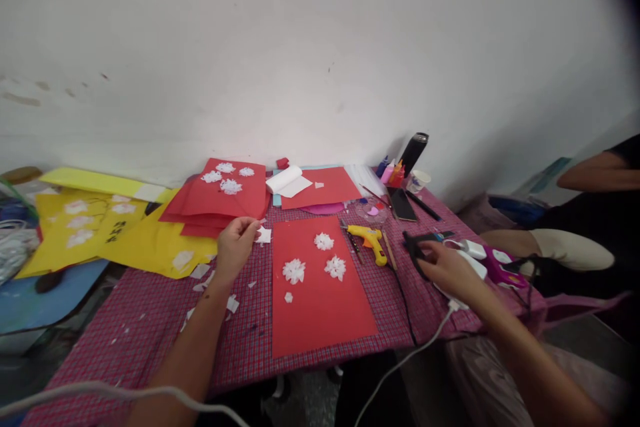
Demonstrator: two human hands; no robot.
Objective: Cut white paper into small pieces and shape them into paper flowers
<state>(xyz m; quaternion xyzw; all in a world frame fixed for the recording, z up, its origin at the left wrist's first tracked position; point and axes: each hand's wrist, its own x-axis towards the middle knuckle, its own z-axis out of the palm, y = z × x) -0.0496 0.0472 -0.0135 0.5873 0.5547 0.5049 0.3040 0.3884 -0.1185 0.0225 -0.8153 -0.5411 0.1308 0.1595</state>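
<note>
In the head view, my left hand (237, 247) is closed in a pinch left of the red sheet, with a small white paper piece (265, 235) at its fingertips. Over the right side of the table, my right hand (447, 271) is closed around what look like black scissors (415, 252), slightly blurred. Between the hands lies a red paper sheet (320, 320). It carries three frilly white paper flowers (293, 271) and one small white paper piece (289, 297). A yellow glue gun (373, 241) lies just right of the sheet.
Red sheets (200, 207) with white flowers and yellow decorated paper (165, 240) lie at the left. A paper roll (286, 180), phone (401, 203), paint bottles (395, 173) and black flask (415, 150) stand or lie farther back. A power strip (503, 267) and another person's arm (595, 170) are right.
</note>
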